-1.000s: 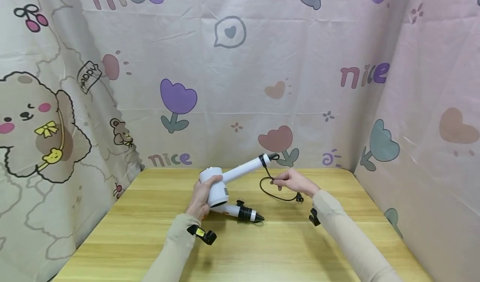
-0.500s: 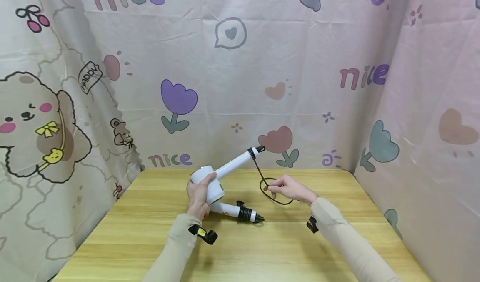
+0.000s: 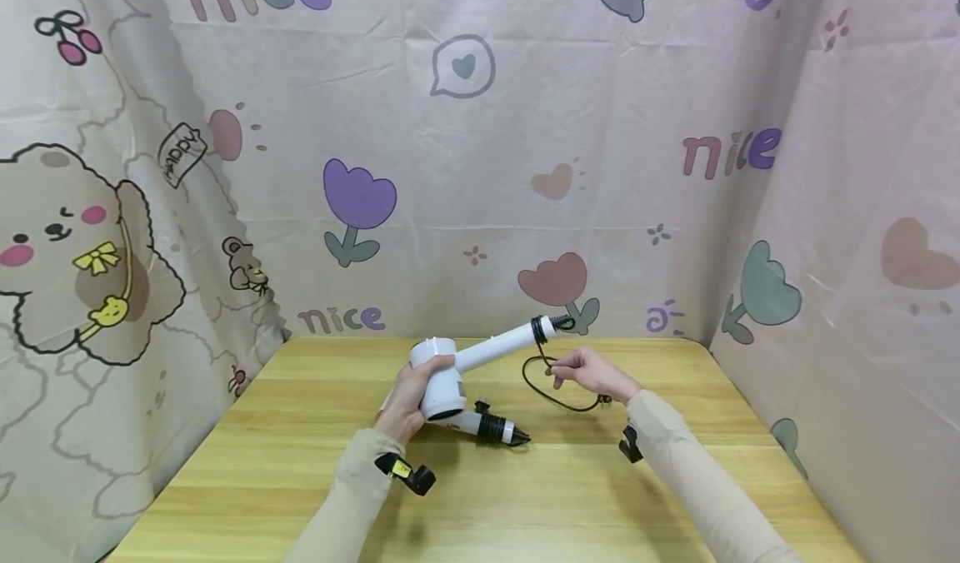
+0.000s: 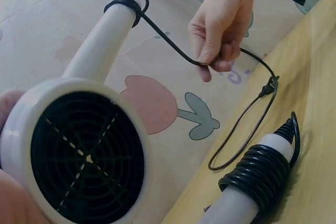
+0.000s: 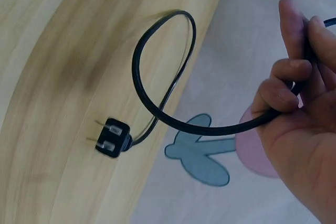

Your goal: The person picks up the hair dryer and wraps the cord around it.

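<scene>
My left hand [image 3: 411, 398] grips the body of a white hair dryer [image 3: 495, 346] above the table, its handle slanting up to the right. In the left wrist view the dryer's round black grille [image 4: 86, 158] faces the camera. Black cord [image 4: 168, 40] is wound round the handle's end. From there it runs to my right hand [image 3: 592, 373], which pinches it between thumb and fingers. Beyond that hand the cord loops down to a two-pin plug [image 5: 113, 137] over the table. Under the held dryer lies a second white hair dryer [image 3: 461, 421], partly hidden, its cord wound round its handle.
Both dryers are at the middle of a wooden table [image 3: 300, 463]. A printed cloth curtain [image 3: 480, 171] hangs behind the table and along both sides. A small black camera is strapped to each wrist.
The held dryer swung left with its handle rising, then back right and lower. More cord is now wound round its handle. My right hand moved slightly left, then back, still holding the cord.
</scene>
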Motion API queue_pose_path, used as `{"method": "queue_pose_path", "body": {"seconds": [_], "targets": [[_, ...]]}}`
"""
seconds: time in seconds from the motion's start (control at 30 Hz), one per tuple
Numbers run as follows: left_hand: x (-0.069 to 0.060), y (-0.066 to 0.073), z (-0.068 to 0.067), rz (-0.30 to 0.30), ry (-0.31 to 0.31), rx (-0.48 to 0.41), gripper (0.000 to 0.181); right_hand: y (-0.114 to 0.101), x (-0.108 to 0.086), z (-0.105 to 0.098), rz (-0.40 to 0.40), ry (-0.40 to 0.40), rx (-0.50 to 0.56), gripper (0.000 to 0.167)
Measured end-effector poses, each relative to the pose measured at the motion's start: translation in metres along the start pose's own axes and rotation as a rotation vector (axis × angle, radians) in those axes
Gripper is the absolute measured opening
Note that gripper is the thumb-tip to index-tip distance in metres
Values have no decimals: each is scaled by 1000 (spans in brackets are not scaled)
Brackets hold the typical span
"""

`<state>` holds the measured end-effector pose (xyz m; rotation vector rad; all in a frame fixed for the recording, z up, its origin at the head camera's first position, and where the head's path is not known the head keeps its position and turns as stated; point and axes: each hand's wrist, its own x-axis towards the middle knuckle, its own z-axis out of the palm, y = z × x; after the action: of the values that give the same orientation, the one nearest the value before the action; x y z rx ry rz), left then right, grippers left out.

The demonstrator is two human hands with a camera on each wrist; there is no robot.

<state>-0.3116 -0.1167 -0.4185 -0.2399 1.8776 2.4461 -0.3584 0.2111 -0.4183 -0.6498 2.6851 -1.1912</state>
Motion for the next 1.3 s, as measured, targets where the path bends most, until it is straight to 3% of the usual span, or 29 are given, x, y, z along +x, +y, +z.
{"method": "queue_pose_path", "body": {"seconds": [0.23, 0.37, 0.53, 0.73, 0.93, 1.13, 1.3], "targets": [[-1, -2, -3, -22, -92, 59, 69, 7, -1, -20, 54, 145, -18, 28], [-1, -3, -8, -11, -115, 128, 69, 4, -2, -28, 32, 217, -53, 22], [1, -3, -13, 63, -118, 273, 72, -11, -3, -28, -4, 290, -143, 30], [1, 1, -16, 166, -123, 446, 76, -30, -2, -21, -59, 374, -158, 23], [1, 2, -19, 235, -123, 524, 79, -45, -7, -13, -99, 432, -190, 18], [1, 4, -22, 290, -59, 615, 82, -60, -13, -6, -140, 459, -308, 16], [0, 8, -22, 329, 22, 680, 90, -71, -17, 0, -79, 507, -330, 18]]}}
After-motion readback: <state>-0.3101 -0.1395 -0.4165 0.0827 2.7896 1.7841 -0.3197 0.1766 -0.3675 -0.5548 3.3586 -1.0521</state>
